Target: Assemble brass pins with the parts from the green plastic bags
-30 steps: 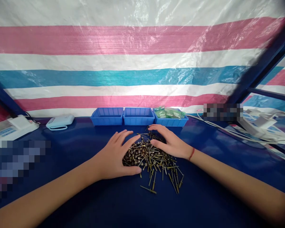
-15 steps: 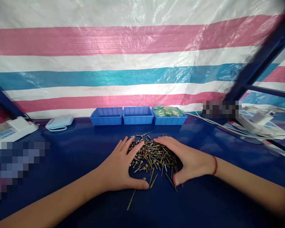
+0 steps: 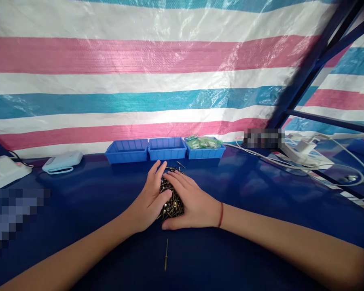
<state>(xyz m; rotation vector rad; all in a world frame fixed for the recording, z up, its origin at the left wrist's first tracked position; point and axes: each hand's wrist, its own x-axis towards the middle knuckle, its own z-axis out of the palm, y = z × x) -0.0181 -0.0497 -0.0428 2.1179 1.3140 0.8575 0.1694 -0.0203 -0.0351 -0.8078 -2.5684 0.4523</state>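
Observation:
A heap of metal blind rivets (image 3: 172, 206) lies on the dark blue tabletop (image 3: 115, 262), packed between my two hands. My left hand (image 3: 147, 204) is cupped against the heap's left side, fingers apart and thumb reaching over the rivets. Curved around the right side is my right hand (image 3: 197, 202), its thumb at the near edge and its fingertips over the far part. Neither hand is closed in a grip. Palms and fingers hide part of the heap. One stray rivet (image 3: 166, 256) lies nearer to me, and another rivet (image 3: 181, 164) sits beyond the heap.
Three blue bins stand along the back: the left bin (image 3: 126, 155), the middle bin (image 3: 167, 153) and the right bin (image 3: 204, 153), which holds green plastic bags (image 3: 204, 142). A light blue device (image 3: 62, 161) lies at left. White cables (image 3: 269, 159) and power strips (image 3: 9, 171) flank the table.
Both hands have come closer together, the right one moving left, and the spread rivets are now squeezed into a tighter heap. The view has turned slightly right.

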